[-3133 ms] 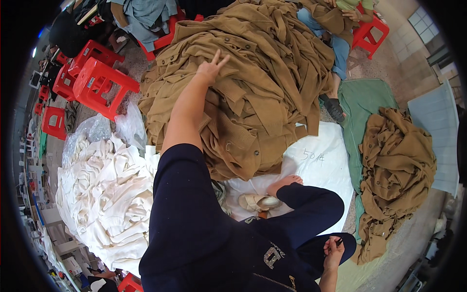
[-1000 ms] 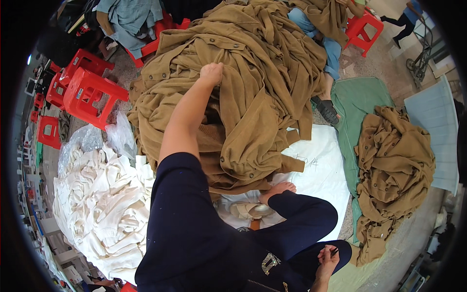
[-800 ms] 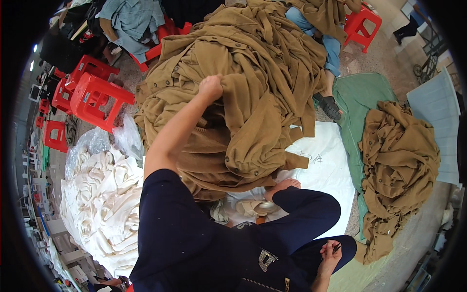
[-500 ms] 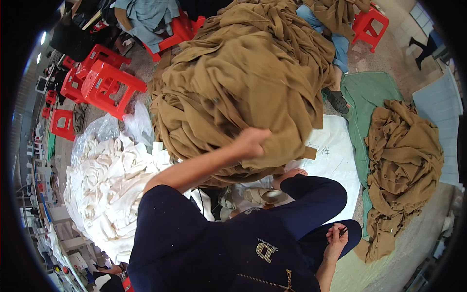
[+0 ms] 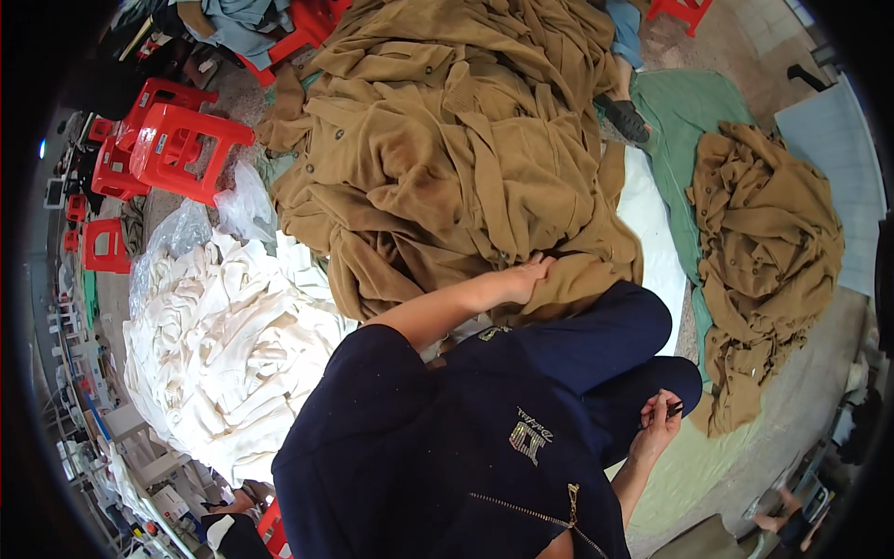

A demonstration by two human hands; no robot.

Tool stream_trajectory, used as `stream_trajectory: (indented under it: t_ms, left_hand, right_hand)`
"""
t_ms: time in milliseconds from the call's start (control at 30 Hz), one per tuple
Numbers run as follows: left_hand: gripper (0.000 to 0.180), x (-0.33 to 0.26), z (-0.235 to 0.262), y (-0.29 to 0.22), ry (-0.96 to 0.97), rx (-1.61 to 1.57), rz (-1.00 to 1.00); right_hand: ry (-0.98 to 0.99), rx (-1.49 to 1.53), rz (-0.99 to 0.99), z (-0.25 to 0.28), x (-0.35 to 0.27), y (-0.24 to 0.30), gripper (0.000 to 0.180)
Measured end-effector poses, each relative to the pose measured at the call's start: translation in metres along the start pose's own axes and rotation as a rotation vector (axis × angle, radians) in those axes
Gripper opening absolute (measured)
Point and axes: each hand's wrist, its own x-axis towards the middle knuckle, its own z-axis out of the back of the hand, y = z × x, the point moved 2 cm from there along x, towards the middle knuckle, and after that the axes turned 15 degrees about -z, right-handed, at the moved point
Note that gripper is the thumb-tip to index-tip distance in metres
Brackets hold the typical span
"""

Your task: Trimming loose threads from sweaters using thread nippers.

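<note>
A large heap of brown knit cardigans (image 5: 419,177) with dark buttons rises in front of me. My left hand (image 5: 521,281) lies at the heap's near edge, its fingers closed on a fold of brown cardigan (image 5: 582,284) by my knee. Resting by my other knee, my right hand (image 5: 659,421) is closed around small black snips (image 5: 675,408), whose dark tips stick out past the fingers. Most of the snips is hidden in the palm.
White garments (image 5: 233,345) are piled at left beside clear plastic bags (image 5: 247,205). Red stools (image 5: 186,154) stand beyond. A smaller brown cardigan pile (image 5: 764,252) lies right, by a green sheet (image 5: 684,121). Another person's shoe (image 5: 624,119) is near the heap's far right.
My left hand has come nearer to me and right, drawing brown fabric toward my knee. The heap's front has slumped over the white sheet. My right hand still keeps the snips.
</note>
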Motion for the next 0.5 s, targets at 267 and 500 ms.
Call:
stream_trajectory:
  t_ms: [267,500]
  left_hand:
    - [0.011,-0.055,0.2,-0.006,-1.203,0.316,0.116]
    - [0.044,-0.056,0.211,0.028,-1.019,-0.413,0.08]
  right_hand:
    - [-0.067,0.059,0.021,-0.007,-0.006,0.001,0.007]
    - [0.177,0.142,0.089,-0.058,0.008,0.016,0.008]
